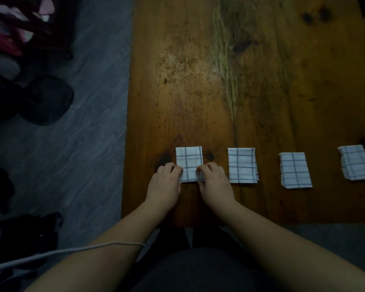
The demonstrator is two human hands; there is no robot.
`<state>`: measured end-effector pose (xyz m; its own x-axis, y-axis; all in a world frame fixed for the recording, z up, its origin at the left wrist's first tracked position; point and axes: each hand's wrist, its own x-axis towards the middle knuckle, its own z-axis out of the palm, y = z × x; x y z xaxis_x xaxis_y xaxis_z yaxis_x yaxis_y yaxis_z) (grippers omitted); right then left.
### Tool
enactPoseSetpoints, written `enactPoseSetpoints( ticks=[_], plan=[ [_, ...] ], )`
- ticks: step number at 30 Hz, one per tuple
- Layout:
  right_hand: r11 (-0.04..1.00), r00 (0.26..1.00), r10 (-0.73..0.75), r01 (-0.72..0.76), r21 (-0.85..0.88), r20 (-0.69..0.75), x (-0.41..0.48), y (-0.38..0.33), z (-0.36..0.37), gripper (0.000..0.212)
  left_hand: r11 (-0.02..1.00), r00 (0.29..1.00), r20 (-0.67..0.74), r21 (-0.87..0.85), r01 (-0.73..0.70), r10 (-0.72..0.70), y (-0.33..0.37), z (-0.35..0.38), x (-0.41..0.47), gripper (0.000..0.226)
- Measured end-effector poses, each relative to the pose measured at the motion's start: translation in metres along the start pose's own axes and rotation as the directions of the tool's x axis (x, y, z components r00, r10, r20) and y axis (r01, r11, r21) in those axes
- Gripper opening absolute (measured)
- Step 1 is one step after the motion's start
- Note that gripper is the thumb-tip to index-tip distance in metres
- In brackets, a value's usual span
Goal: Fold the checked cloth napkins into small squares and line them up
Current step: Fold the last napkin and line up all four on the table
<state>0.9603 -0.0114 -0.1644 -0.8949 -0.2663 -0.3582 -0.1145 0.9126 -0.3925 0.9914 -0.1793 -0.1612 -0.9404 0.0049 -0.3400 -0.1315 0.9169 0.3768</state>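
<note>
On the worktop, along its near edge: four folded white checked napkins lie in a row, each apart from the next.
Leftmost napkin: flat, far edge square to the row, its near corners under the two hands.
Left hand: grip closed on the leftmost napkin, with curled fingers on its near-left corner.
Right hand: grip closed on the same napkin at its near-right corner, knuckles up.
Second napkin: just right of the right hand, untouched.
Third napkin: further right, layered edges showing on its left side.
Fourth napkin: well apart near the frame's right edge, turned slightly askew and blurred.
Hidden: the napkin's near corners and both thumbs' tips; how many layers each fold has cannot be told.
Hard to make out: dark shapes on the grey floor to the left.
Count: four napkins, two hands, one white cable across the left forearm.
</note>
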Motion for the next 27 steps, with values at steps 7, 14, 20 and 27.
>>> enactPoseSetpoints(
  ticks=[7, 14, 20, 27],
  plan=[
    [0.986, 0.994, 0.095, -0.086, 0.144, -0.061, -0.012, 0.028, -0.022, 0.042, 0.999, 0.998, -0.047, -0.044, -0.033, 0.031, 0.03, -0.007, 0.0, 0.047],
    [0.989, 0.988, 0.148, -0.147, 0.031, -0.045, -0.035, 0.119, -0.059, 0.039, 0.986, 0.994, -0.008, -0.129, -0.107, 0.107, 0.113, 0.017, 0.015, 0.048],
    [0.997, 0.997, 0.067, -0.066, -0.032, 0.023, -0.036, 0.153, -0.065, 0.039, 0.997, 1.0, 0.02, -0.077, -0.006, 0.007, 0.148, 0.042, 0.018, 0.047],
    [1.0, 1.0, -0.005, 0.005, -0.015, 0.012, -0.026, 0.162, -0.066, 0.027, 0.999, 1.0, -0.015, -0.051, -0.016, 0.015, 0.159, 0.05, 0.027, 0.034]
  ],
)
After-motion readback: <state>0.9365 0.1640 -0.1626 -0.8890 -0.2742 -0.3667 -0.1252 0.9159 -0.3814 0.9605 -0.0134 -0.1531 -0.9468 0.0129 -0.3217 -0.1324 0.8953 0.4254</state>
